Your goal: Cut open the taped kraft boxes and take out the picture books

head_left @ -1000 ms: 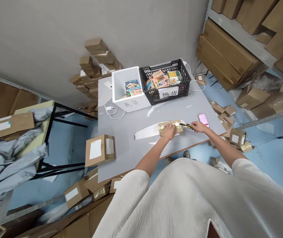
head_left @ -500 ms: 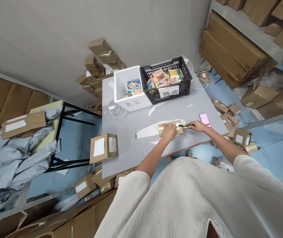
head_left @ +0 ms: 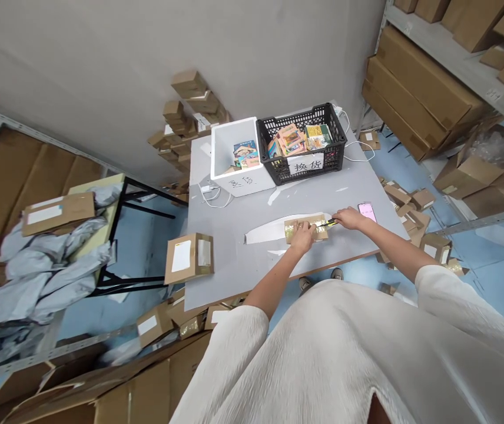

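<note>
My left hand [head_left: 302, 237] holds the carton [head_left: 321, 234] near the surface's [head_left: 234, 271] front edge; my right hand [head_left: 347, 218], grasping the cutter [head_left: 331, 222], has drawn closer: slitting seems under way.

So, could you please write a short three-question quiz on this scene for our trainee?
1. Multiple choice: What does the right hand hold?
A) a roll of tape
B) a black-and-yellow cutter
C) a white label

2. True or false: The left hand is holding the phone with the pink screen.

3. Fill the gap: The black crate and the white bin both contain ____.

Key:
1. B
2. False; it is on the small taped cardboard box.
3. books
</note>
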A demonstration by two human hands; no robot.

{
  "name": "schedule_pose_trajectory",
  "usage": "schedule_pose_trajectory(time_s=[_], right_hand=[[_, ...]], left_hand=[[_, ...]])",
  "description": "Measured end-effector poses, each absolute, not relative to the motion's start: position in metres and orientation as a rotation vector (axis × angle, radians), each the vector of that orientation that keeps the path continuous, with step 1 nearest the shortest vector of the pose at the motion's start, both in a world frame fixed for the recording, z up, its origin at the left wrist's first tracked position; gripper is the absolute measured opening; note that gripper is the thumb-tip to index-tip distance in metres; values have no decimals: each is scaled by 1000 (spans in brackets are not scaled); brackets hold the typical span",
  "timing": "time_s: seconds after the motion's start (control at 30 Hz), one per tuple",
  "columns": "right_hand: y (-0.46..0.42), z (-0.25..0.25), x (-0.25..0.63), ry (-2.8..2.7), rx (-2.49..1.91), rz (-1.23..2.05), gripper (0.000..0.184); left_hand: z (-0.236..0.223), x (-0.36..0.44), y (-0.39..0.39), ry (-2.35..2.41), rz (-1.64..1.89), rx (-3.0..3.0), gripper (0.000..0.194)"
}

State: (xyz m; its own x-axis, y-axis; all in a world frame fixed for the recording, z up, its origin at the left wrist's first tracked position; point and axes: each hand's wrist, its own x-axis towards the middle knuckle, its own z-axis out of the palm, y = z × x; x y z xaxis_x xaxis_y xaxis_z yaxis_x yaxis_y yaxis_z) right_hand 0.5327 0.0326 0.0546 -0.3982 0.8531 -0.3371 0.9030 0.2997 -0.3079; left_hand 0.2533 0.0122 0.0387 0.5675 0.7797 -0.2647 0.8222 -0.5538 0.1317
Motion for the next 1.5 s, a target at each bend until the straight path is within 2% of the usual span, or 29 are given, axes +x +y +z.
schedule_pose_trajectory(time_s=[0.27,0.37,0.43,0.5,0.63,0.73,0.97,1.17,1.37,1.5], right_hand=[[-4,37,557,2154,1766,-1497,34],[-24,32,560,2124,1798,-1628,31],[-32,33,561,2102,1913,-1613,28],[-35,37,564,2027,2039,-1576,25],[-35,56,569,1858,2234,-1583,24],[-36,69,565,1930,2281,-1543,24],[-43,68,544,2325,2071,-1048,37],[-44,59,535,2345,2018,-732,43],[-42,54,538,2327,2035,-796,42],[-45,48,533,2322,2110,-881,41]], left_hand=[[32,252,17,1333,-229,2515,47],[29,250,20,1313,-203,2490,56],[28,249,22,1302,-155,2459,68],[29,247,24,1307,-94,2425,71],[34,248,29,1349,-5,2391,51],[38,252,35,1410,28,2388,51],[32,259,46,1383,57,2459,56],[25,264,45,1422,-3,2440,46],[23,264,36,1394,31,2521,61],[23,264,32,1392,42,2509,65]])
